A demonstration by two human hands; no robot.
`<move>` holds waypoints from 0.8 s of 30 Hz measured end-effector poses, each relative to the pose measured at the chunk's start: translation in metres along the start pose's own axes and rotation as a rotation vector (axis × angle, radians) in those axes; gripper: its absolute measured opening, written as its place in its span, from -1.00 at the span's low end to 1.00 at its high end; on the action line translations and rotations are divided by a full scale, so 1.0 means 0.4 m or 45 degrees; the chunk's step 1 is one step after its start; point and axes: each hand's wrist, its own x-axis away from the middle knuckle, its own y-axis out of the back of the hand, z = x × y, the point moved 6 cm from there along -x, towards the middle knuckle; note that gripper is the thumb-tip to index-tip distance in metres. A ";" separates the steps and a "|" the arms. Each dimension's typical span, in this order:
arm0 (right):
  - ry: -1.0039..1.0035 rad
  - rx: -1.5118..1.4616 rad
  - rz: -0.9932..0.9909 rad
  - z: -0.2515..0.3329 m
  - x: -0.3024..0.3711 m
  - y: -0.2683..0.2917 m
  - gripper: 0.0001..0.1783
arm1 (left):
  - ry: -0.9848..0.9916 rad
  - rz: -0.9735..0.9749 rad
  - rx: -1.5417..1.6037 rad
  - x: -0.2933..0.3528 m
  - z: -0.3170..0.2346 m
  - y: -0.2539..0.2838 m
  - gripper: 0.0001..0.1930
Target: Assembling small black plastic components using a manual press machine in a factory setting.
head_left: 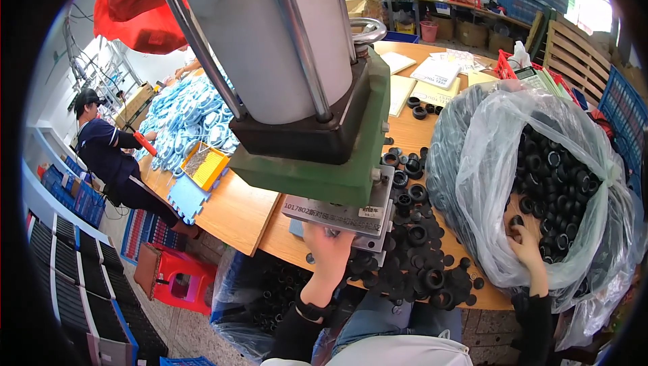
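A bench press with a white cylinder (260,35) and a green head (317,173) stands in front of me. Under it is a metal die block (337,214). My left hand (327,251) reaches in at the front of this die; its fingers are mostly hidden there. To the right, my right hand (526,246) is inside a clear plastic bag (476,184). Its fingers are closed on a small black round cap (516,221). Many similar black caps (553,184) fill the bag. More black caps and flat discs (418,251) lie heaped between the press and the bag.
Light-blue parts (182,116) are piled on the far left table beside a yellow tray (204,165). A person (111,143) stands there. A red stool (182,285) and a lined bin (233,298) are at lower left. Papers (435,72) and a red basket (503,65) sit behind.
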 end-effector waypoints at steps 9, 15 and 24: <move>-0.518 0.066 0.293 0.045 -0.032 -0.030 -0.67 | -0.219 -0.067 -0.302 0.040 -0.037 0.016 -0.58; -0.512 -0.117 -0.010 -0.111 0.012 0.015 -0.73 | -0.002 -0.342 0.012 0.137 0.044 0.167 -0.56; -0.018 -0.510 -0.346 0.184 0.060 0.056 -0.59 | 0.464 -0.202 -0.986 0.451 0.420 0.481 -0.42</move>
